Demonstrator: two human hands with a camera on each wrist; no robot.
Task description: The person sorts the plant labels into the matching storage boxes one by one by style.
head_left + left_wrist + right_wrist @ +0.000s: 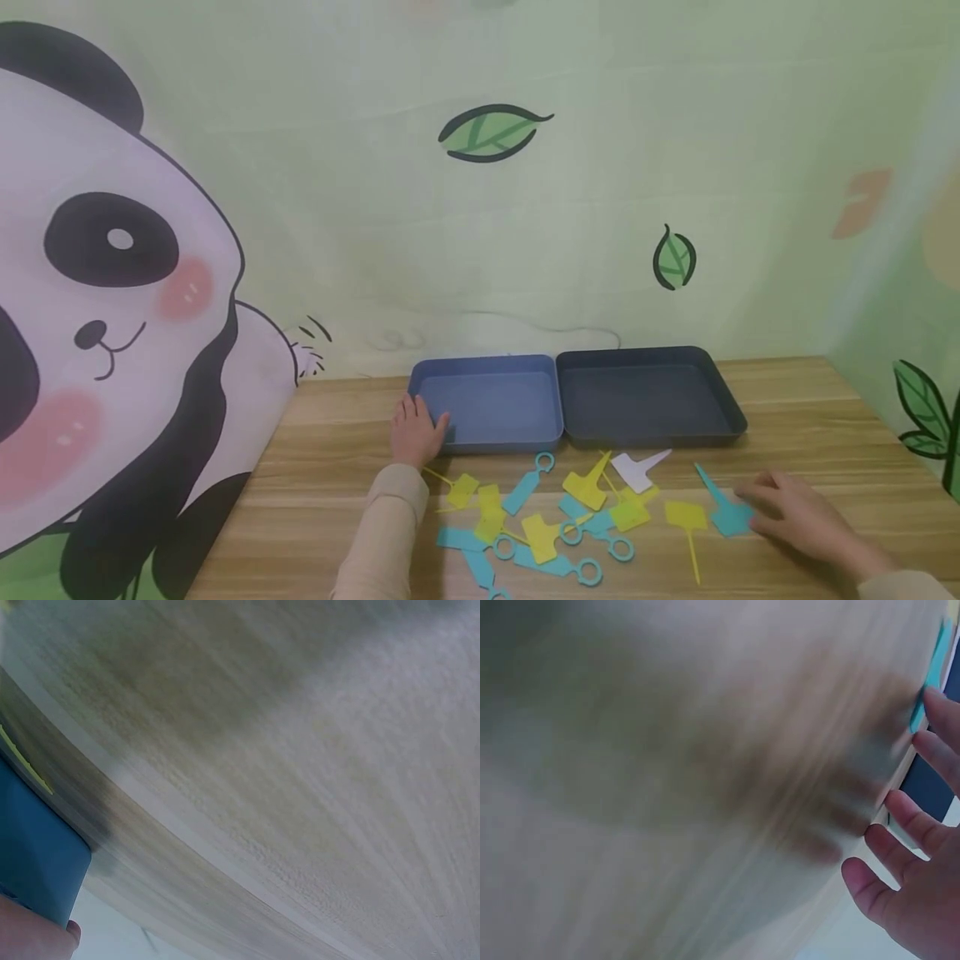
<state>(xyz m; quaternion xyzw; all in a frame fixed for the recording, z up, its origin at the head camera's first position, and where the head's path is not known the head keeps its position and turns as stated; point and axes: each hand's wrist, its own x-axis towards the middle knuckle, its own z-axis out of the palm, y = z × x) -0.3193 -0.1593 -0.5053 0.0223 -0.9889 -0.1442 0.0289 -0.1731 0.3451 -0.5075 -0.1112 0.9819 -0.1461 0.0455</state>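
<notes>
My right hand (798, 512) pinches the broad end of a turquoise T-shaped plant label (731, 518) between thumb and index finger, low over the table. In the right wrist view the other fingers (889, 855) spread apart from that label. My left hand (416, 433) rests over the front left part of the blue tray's rim (487, 447), with the thumb reaching over the tray floor. In the left wrist view only part of that hand (34, 934) shows, against the tray wall. A yellow T-shaped label (686, 517) lies just left of the turquoise one.
A dark grey tray (648, 440) stands against the blue one's right side. In front of both trays lie several yellow labels (543, 537), several turquoise ring-ended tags (522, 492) and a white label (636, 472), partly overlapping. A panda-printed backdrop (360, 208) rises behind the wooden table (795, 417).
</notes>
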